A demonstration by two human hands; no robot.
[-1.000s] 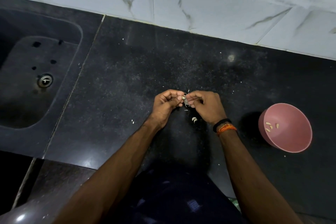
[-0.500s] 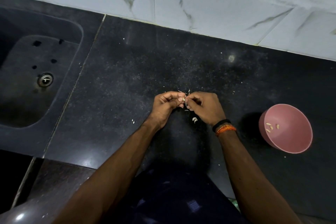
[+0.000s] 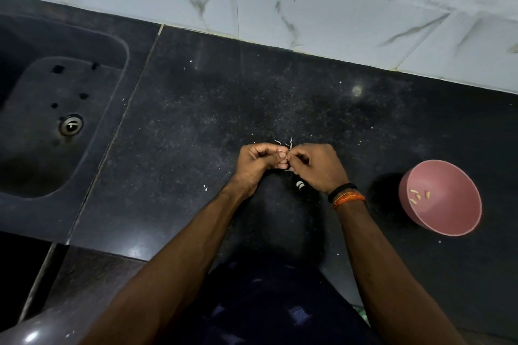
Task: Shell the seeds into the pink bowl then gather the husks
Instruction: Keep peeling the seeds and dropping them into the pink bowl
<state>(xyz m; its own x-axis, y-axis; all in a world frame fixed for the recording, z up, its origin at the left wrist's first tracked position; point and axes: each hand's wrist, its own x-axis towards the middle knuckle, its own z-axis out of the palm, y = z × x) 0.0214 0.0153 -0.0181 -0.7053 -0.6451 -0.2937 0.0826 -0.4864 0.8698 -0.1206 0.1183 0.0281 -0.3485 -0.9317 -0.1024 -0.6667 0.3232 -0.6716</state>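
My left hand and my right hand meet fingertip to fingertip over the middle of the black counter. Together they pinch a small pale seed, mostly hidden by the fingers. Thin white husks lie on the counter just beyond my fingertips, and two curved husk pieces lie below my right hand. The pink bowl stands to the right of my right wrist, with a few shelled seeds inside.
A dark sink with a metal drain fills the left side. Marble wall tiles close off the back of the counter. Small white flecks are scattered over the counter. The counter's front edge runs just before my body.
Both hands stay together in the same place. Only the fingertips have shifted slightly on the seed between them.
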